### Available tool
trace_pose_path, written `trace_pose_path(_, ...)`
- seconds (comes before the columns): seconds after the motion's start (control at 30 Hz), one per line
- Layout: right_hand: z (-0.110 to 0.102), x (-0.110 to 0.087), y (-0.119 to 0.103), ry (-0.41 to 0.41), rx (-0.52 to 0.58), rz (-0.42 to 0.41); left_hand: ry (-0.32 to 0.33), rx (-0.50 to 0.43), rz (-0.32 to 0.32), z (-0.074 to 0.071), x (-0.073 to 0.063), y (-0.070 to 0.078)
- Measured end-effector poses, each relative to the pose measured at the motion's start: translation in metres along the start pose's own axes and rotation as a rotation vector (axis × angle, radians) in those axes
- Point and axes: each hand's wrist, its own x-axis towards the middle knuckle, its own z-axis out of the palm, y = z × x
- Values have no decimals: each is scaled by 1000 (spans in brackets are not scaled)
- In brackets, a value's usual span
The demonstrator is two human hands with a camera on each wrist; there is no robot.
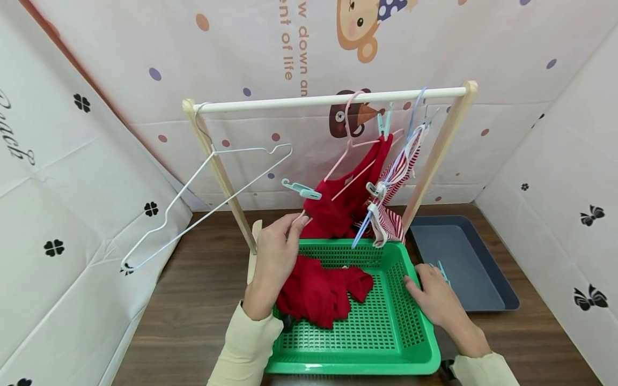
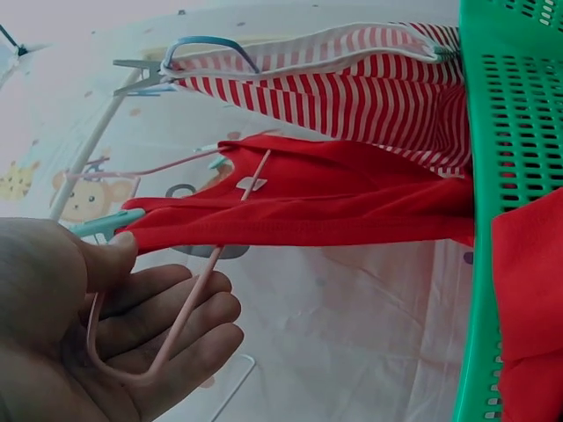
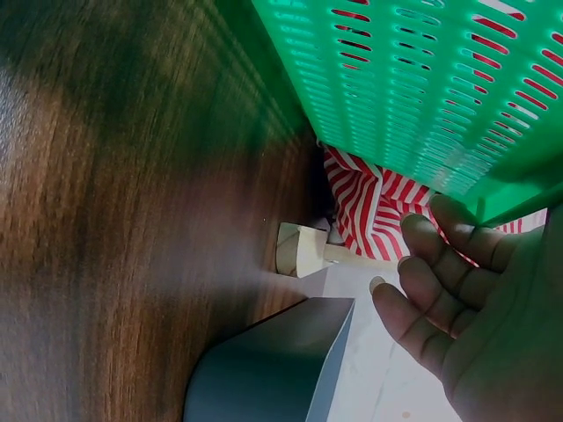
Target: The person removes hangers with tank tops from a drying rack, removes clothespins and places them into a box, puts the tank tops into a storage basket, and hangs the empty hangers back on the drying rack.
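Note:
My left hand [image 1: 277, 252] pinches the lower corner of a pink hanger [image 1: 348, 128], its looped end lying against the fingers in the left wrist view. The hanger runs through a red garment [image 2: 334, 207]; the thumb is right at the garment's edge. A teal clothespin [image 1: 303, 190] clips that shoulder, and another teal clothespin [image 1: 384, 124] clips the far one. My right hand [image 1: 436, 297] rests over the right rim of the green basket [image 1: 354, 369], thumb inside, fingers loosely bent outside. Inside the basket lies a crumpled red garment [image 1: 321, 292].
A white rail [image 1: 289, 103] on wooden posts stands behind the basket. From it hang a bare white hanger [image 1: 241, 187] at left and a red-and-white striped garment [image 1: 396, 179] on a blue hanger at right. A grey tray [image 1: 465, 257] holds a blue clothespin [image 1: 443, 272].

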Motion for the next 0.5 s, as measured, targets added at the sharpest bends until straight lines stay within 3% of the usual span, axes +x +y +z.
trace_pose_path(0.2,1,-1,1,2,3,-3,46,2,2,0,2,1)
trace_pose_path(0.5,0,-2,1,3,11,-5,128,54,73,0,4,-1)
